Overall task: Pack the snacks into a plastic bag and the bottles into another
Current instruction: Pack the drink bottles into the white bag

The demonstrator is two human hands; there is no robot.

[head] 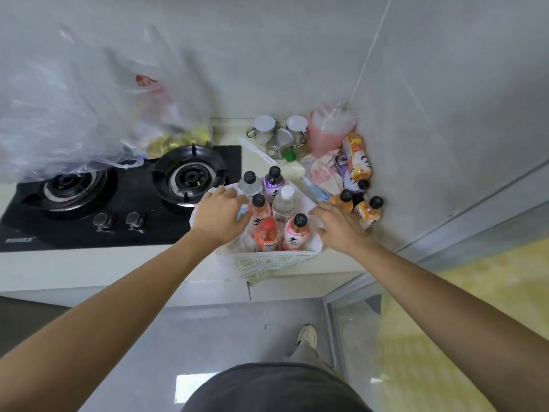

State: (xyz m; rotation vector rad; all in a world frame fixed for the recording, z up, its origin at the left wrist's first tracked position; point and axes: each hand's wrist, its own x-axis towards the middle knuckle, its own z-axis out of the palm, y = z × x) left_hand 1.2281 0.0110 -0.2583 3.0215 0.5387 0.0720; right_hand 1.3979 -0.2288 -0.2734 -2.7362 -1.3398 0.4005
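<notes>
White plastic bag sits at the counter front edge, just right of the stove, with six bottles upright inside. More bottles crowd the wall corner beside it. Left hand and right hand each grip the bag's rim, fingers curled on it.

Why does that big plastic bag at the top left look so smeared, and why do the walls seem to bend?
Head view: the clear plastic bag over the gas stove is streaked with motion blur, while the bottles between the left hand and right hand are fairly sharp. The wide-angle lens bows the wall lines and stretches the forearms. Lighting is soft and even, with a pale reflection on the floor.
</notes>
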